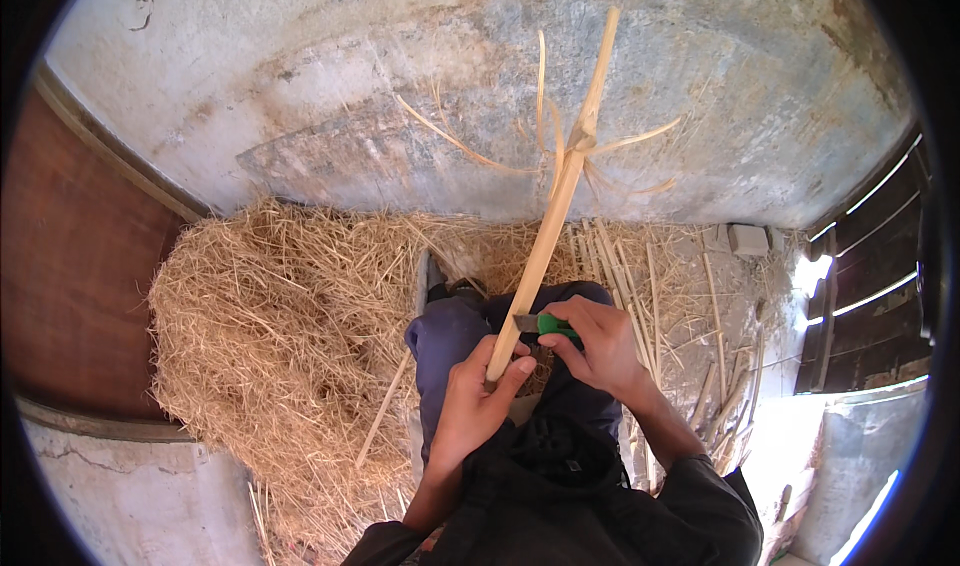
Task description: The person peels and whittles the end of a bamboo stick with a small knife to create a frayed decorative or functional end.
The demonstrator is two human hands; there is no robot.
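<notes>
The left hand (470, 401) is closed around the low end of a long bamboo strip (548, 231), which looks light, stiff and splintery. The right hand (600, 346) is closed on a green-handled knife (545, 324), whose blade touches the strip just above the left fingers; the low end seems the safest place to hold.

Head-worn fisheye, close above lap

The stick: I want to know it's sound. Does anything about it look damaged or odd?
Yes. The stick, gripped at its lower end by the left hand, is frayed high up: thin slivers peel off and curl outward. The right hand holds a green-handled knife against it lower down.
</notes>
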